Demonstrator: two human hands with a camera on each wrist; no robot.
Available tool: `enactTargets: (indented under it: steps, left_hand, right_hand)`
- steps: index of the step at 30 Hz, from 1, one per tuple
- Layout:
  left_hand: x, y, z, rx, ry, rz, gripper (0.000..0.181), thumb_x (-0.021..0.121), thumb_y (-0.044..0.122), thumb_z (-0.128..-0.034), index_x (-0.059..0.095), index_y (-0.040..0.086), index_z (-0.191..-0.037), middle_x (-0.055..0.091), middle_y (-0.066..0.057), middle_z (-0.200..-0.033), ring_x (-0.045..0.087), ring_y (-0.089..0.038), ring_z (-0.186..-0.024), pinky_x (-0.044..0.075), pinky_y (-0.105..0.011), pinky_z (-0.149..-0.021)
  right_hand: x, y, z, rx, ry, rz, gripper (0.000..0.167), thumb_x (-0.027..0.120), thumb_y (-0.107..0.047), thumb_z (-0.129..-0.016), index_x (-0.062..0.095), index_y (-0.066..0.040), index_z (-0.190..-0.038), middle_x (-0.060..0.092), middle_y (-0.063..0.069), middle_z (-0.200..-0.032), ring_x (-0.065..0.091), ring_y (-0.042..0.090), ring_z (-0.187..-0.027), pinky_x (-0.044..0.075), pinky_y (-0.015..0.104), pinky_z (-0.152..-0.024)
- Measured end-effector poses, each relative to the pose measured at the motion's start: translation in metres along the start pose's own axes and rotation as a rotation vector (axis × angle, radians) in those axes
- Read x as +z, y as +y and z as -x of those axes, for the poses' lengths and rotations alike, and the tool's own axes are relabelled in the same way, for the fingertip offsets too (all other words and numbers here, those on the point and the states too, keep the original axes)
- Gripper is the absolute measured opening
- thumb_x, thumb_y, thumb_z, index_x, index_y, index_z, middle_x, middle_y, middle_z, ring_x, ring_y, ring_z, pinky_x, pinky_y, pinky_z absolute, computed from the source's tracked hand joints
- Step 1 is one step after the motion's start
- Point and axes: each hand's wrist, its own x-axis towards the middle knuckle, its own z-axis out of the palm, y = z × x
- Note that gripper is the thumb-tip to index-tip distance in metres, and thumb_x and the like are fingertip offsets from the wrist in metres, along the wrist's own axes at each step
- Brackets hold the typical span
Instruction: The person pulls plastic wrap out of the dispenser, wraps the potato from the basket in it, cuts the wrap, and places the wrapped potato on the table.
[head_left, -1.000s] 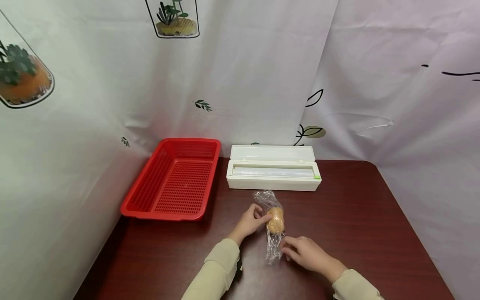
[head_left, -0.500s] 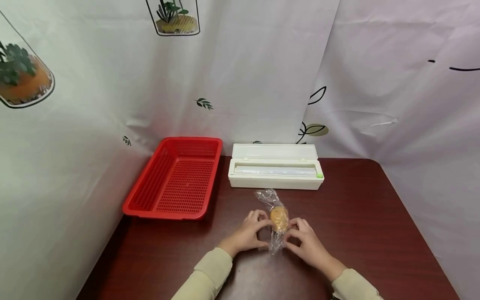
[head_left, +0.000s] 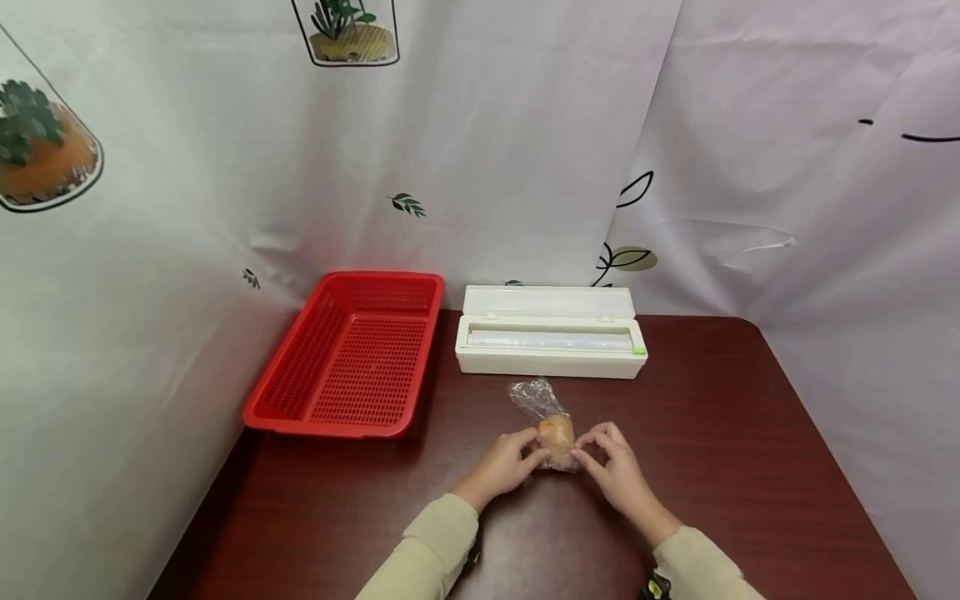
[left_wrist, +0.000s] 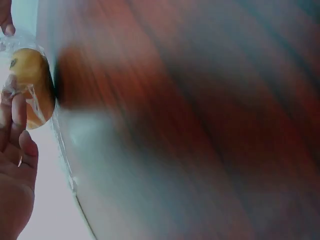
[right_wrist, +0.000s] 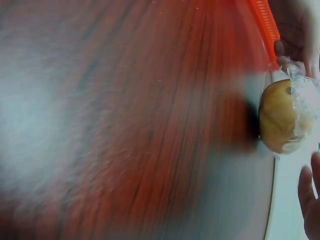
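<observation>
A round yellow-brown fruit (head_left: 557,432), pear-like with a dark stem hollow, lies on the table wrapped in clear cling film (head_left: 537,397). The film's far end sticks out crumpled and loose; its near end is bunched up against the fruit. From the left, my left hand (head_left: 504,465) pinches film at the fruit's near side with thumb and fingers. My right hand (head_left: 621,473) pinches at the near right side, thumb and forefinger tips close together. In the left wrist view, film-covered fingers (left_wrist: 19,112) touch the fruit. The right wrist view shows only part of the right hand (right_wrist: 311,197).
Behind the fruit stands a white cling film box (head_left: 551,365), lid up, with a roll inside. A red perforated basket (head_left: 330,430) sits at the left. Patterned cloth (head_left: 510,167) hangs behind the dark wooden table (head_left: 712,433).
The film's near end, stretched toward me before, is now folded up against the fruit. Both hands have come closer to the fruit; the right hand moved in from the near right.
</observation>
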Motion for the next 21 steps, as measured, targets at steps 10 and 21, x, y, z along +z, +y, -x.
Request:
enactTargets:
  steps: [10, 21]
  left_hand:
    - [0.001, 0.010, -0.014, -0.298, 0.103, 0.252, 0.012, 0.063, 0.013, -0.0880, 0.052, 0.007, -0.088, 0.053, 0.001, -0.060, 0.046, -0.011, -0.039, 0.041, -0.024, -0.039]
    - [0.006, 0.011, -0.028, -0.509, 0.091, 0.355, 0.015, 0.062, 0.012, -0.0797, 0.049, 0.007, -0.073, 0.049, 0.000, -0.053, 0.047, -0.010, -0.043, 0.039, -0.023, -0.042]
  right_hand:
    - [0.007, 0.001, -0.018, 0.157, 0.029, -0.046, 0.007, 0.067, -0.003, -0.082, 0.061, -0.007, -0.082, 0.062, 0.001, -0.074, 0.053, 0.005, -0.065, 0.045, 0.023, -0.057]
    - [0.008, 0.002, -0.030, 0.710, -0.075, -0.443, 0.018, 0.060, -0.005, -0.086, 0.048, 0.006, -0.094, 0.060, 0.003, -0.068, 0.055, 0.012, -0.057, 0.048, 0.026, -0.051]
